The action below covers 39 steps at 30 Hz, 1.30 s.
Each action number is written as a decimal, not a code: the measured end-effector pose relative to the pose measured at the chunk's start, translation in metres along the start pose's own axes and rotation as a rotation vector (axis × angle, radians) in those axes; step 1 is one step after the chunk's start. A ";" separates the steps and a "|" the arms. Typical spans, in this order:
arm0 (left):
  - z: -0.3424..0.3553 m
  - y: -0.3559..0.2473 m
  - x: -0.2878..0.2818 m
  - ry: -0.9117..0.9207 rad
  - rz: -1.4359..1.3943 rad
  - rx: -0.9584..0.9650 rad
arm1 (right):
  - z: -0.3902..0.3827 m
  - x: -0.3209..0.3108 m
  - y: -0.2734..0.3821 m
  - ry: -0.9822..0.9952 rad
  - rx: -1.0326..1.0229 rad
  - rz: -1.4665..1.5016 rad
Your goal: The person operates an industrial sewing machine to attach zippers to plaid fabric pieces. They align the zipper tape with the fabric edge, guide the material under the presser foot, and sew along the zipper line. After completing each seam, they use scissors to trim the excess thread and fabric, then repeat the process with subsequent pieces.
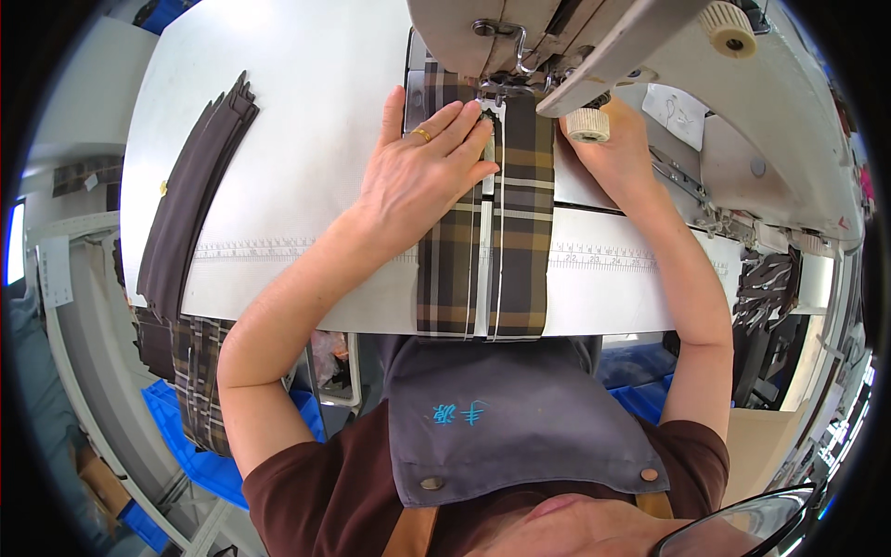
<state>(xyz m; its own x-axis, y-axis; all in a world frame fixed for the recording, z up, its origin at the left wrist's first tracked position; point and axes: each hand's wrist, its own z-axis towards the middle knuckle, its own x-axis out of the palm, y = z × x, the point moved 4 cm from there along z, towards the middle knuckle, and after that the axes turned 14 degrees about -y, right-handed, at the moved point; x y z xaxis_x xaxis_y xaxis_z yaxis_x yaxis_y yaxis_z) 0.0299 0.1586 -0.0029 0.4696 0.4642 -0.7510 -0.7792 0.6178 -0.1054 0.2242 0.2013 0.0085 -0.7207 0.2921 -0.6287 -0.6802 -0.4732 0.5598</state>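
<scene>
Two long brown-and-black plaid fabric strips, a left one (452,288) and a right one (527,251), run side by side under the sewing machine head (506,70). White lines follow their inner edges, with a narrow light gap or band between them. My left hand (418,172) lies flat across the left strip just before the presser foot area, fingers stretched and fairly close together, a ring on one. At the right edge of the right strip is my right hand (624,153), its fingers mostly hidden behind the machine's lever and ribbed knob (587,125).
A stack of dark brown fabric strips (190,204) lies on the white table (306,111) at the left. More plaid cloth (200,381) hangs over a blue bin (223,473) below. The machine arm (789,121) rises at the right; dark strips (768,288) hang beyond it.
</scene>
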 end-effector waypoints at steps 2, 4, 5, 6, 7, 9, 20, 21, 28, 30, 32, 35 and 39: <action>-0.003 -0.002 -0.001 -0.015 0.022 0.013 | 0.000 0.000 0.000 0.005 -0.007 -0.006; -0.004 -0.004 -0.003 -0.017 0.037 0.029 | 0.000 0.001 -0.001 0.012 -0.016 -0.007; -0.004 -0.004 -0.005 -0.012 0.041 0.038 | 0.000 0.001 0.000 0.007 -0.019 -0.010; -0.004 -0.003 -0.005 -0.007 0.046 0.048 | 0.000 0.000 0.000 0.002 -0.023 -0.013; -0.006 -0.003 -0.005 -0.013 0.040 0.052 | -0.001 0.000 0.001 -0.002 -0.024 -0.017; -0.009 -0.002 -0.003 -0.024 0.030 0.061 | -0.001 0.001 0.001 -0.012 -0.057 -0.019; -0.005 -0.006 -0.004 0.003 -0.041 0.048 | -0.001 0.002 0.001 0.018 -0.075 -0.083; -0.005 -0.005 -0.004 0.010 -0.048 0.042 | 0.000 0.002 0.001 0.015 -0.077 -0.095; -0.001 -0.003 -0.006 0.011 -0.055 0.013 | 0.000 -0.001 0.003 0.024 -0.077 -0.221; 0.006 -0.006 -0.010 0.001 -0.051 0.021 | 0.001 0.001 -0.001 0.053 -0.058 -0.273; 0.005 -0.002 -0.003 -0.022 -0.035 0.008 | 0.004 0.002 -0.013 0.070 -0.026 -0.291; 0.001 0.005 -0.002 0.031 -0.041 -0.020 | -0.002 0.001 -0.012 0.073 -0.235 -0.512; 0.000 0.003 -0.003 -0.014 -0.017 0.014 | -0.073 -0.082 0.021 -0.097 -0.235 -0.258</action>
<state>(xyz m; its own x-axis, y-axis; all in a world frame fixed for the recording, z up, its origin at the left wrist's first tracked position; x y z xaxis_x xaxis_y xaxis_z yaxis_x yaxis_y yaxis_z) 0.0260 0.1593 -0.0008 0.4885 0.4628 -0.7397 -0.7656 0.6340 -0.1089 0.2789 0.1070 0.0319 -0.5467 0.4990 -0.6724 -0.7999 -0.5486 0.2433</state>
